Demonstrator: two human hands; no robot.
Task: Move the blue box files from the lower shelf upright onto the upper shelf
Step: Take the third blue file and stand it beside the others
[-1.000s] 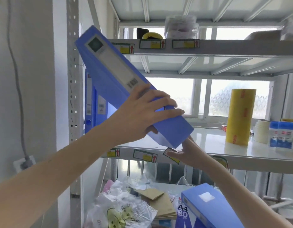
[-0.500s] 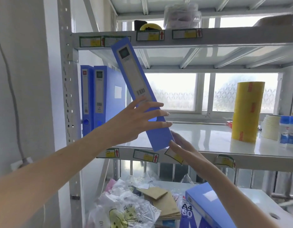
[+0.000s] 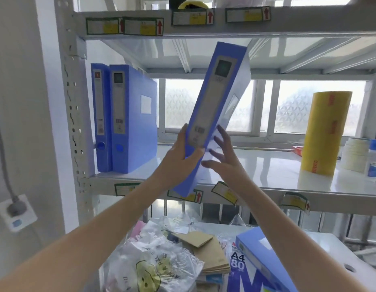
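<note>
A blue box file (image 3: 216,98) hangs in front of the upper shelf (image 3: 267,165), spine toward me, its top leaning right. My left hand (image 3: 180,157) grips its lower left edge. My right hand (image 3: 221,159) rests against its lower right side with fingers spread. Two more blue box files (image 3: 128,119) stand upright at the shelf's left end. On the lower shelf another blue box file (image 3: 265,256) lies flat on an A4 paper pack.
A tall yellow film roll (image 3: 324,133), tape rolls and glue bottles (image 3: 374,159) stand on the upper shelf's right side. Plastic bags (image 3: 153,262) and brown envelopes (image 3: 208,251) crowd the lower shelf. The shelf post (image 3: 73,114) and a wall socket (image 3: 16,211) are at left.
The held file swung from leaning left to leaning right and moved right. My left hand shifted from across its spine to its left edge; my right hand rose to its right side.
</note>
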